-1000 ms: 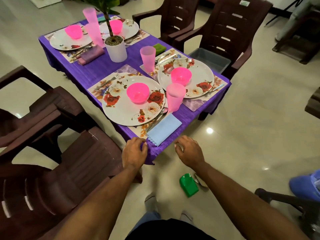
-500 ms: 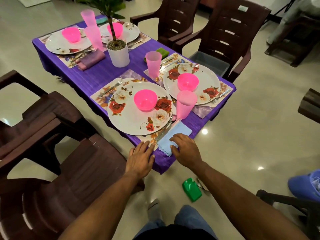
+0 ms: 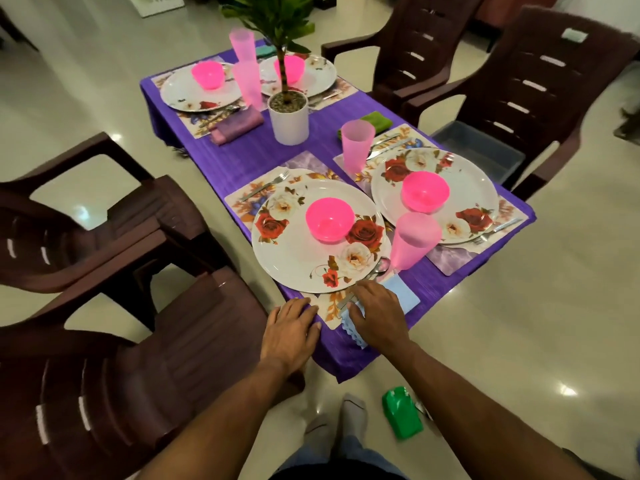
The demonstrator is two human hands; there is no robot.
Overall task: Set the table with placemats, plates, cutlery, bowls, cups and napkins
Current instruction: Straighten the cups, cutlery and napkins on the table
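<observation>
Right now, looking down from my head, my right hand (image 3: 375, 315) lies with fingers spread, holding nothing, on the blue napkin (image 3: 401, 296) at the table's near corner, fingertips by the cutlery (image 3: 348, 301) beside the near plate (image 3: 318, 237). My left hand (image 3: 292, 329) rests flat and relaxed on the purple cloth (image 3: 346, 355). A careless nudge could, I judge, drag the napkin off the edge or tip the pink cup (image 3: 412, 242) just beyond it. Brown chairs (image 3: 138, 358) crowd my left; a green object (image 3: 401, 412) lies on the floor near my feet.
</observation>
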